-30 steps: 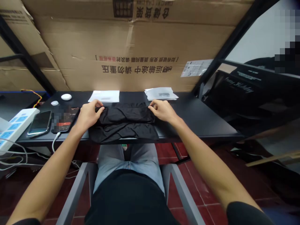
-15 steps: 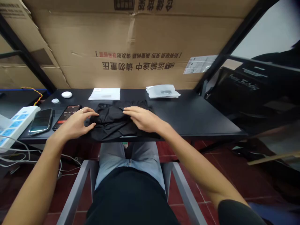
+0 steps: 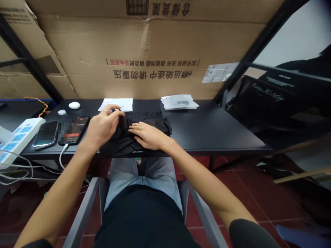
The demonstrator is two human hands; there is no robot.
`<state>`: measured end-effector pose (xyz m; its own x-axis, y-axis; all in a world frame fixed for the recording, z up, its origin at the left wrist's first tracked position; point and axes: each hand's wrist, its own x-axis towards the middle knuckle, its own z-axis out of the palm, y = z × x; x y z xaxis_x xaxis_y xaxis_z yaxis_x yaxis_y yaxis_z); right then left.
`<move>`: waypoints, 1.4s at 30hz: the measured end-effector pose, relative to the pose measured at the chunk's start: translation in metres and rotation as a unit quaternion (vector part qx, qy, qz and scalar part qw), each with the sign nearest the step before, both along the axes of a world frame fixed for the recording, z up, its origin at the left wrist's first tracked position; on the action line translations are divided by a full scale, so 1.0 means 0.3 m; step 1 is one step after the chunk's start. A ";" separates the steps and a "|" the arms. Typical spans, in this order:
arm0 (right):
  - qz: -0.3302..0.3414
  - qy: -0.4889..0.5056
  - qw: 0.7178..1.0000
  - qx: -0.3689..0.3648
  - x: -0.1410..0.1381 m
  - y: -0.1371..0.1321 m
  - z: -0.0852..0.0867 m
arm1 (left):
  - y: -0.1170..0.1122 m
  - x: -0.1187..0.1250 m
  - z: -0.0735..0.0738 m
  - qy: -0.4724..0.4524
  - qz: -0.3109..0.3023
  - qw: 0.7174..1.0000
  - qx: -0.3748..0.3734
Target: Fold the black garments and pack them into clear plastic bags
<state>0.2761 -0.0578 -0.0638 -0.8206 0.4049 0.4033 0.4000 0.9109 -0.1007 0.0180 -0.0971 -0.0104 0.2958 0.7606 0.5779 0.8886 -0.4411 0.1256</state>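
Bare left hand gathers, bare right hand lies flat on a thin, wrinkled black cloth

Nearest, below the cloth, are a plain black shirt, faded blue denim jeans and smooth grey chair arms. The cloth lies rumpled at the front edge of a matte black tabletop. At its left end the left hand's bent fingers grip a raised fold; the right hand rests open, palm down, on its middle.

Left of the cloth lie a slim black phone with a lit screen reading "17:00", a second dark glassy phone and a long white plastic power strip with blue socket panels. Beyond the cloth are two flat, whitish packets, one to its left, one to its right.

Farthest behind it stands a creased brown cardboard sheet with upside-down Chinese print, including "请勿重压" and "仓储货架". Far right of the cloth, a black bag-like item carries pale script; "Holiday" is legible.
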 end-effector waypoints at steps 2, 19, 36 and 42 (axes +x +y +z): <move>-0.042 0.052 0.998 -0.017 0.046 -0.007 0.020 | 0.020 0.077 -0.006 -0.004 -0.057 0.998 -0.004; -0.125 0.124 0.983 -0.046 0.195 -0.074 -0.009 | 0.032 0.136 -0.126 -0.130 0.009 0.985 -0.118; -0.057 0.094 0.992 -0.055 0.150 -0.086 0.015 | 0.044 0.294 -0.026 -0.141 0.015 0.989 -0.041; -0.140 0.231 0.962 -0.045 0.266 -0.043 0.043 | 0.049 0.397 -0.104 -0.099 -0.107 0.986 -0.086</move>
